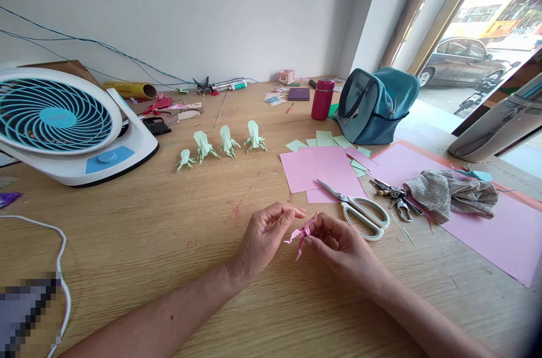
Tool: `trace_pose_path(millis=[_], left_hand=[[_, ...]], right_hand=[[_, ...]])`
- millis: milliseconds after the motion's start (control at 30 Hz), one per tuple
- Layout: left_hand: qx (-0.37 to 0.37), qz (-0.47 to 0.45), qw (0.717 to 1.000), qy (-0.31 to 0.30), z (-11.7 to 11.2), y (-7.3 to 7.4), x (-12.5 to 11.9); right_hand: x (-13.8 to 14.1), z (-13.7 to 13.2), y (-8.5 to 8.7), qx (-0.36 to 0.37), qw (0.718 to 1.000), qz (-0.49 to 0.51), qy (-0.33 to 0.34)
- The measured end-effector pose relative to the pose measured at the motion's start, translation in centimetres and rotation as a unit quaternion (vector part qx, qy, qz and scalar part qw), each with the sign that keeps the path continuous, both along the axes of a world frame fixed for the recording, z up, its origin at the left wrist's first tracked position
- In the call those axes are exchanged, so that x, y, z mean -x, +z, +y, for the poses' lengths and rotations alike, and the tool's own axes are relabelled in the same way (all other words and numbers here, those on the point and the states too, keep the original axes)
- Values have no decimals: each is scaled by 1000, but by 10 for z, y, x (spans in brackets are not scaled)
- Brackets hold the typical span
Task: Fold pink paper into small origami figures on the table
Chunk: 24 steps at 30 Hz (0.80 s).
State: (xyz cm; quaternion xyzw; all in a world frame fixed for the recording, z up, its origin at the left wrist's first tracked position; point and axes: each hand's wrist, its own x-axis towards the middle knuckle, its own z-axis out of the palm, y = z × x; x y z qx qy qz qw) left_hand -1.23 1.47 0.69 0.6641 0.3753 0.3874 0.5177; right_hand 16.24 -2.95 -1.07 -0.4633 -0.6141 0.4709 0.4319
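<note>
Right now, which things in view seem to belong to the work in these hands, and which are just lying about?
Likely part of it:
pink paper figure, pinched in the right hand
pink sheets
scissors
four green paper figures

Probably just lying about:
fan
red flask
blue bag
keys
grey cloth

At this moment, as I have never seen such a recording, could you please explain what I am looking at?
There is no machine here, only a person's two bare hands. The one picture comes from a camera worn on the head, looking forward and down. The right hand holds a small folded pink paper figure; the left hand is close beside it. On the brown wooden table stand four pale-green folded paper figures. To their right are flat pink paper sheets, white-handled metal scissors and a blue fabric bag.
</note>
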Motion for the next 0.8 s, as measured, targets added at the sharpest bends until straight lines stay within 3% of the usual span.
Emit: trace_pose_path(millis=[133, 333, 533, 633, 800], left_hand=[[33, 31, 999, -19, 2, 0, 1], [61, -1, 996, -60, 3, -6, -1], [153, -65, 982, -85, 4, -6, -4], [166, -76, 982, -58, 8, -11, -3], [79, 9, 997, 10, 15, -21, -1]], right_hand=[[-4, 2, -4, -12, 1000, -2, -22], [-10, 3, -5, -157, 974, -120, -108], [-4, 0, -4, -225, 963, -125, -75], [-4, -1, -4, -228, 960, -152, -62], [-7, 3, -3, -219, 955, -184, -77]])
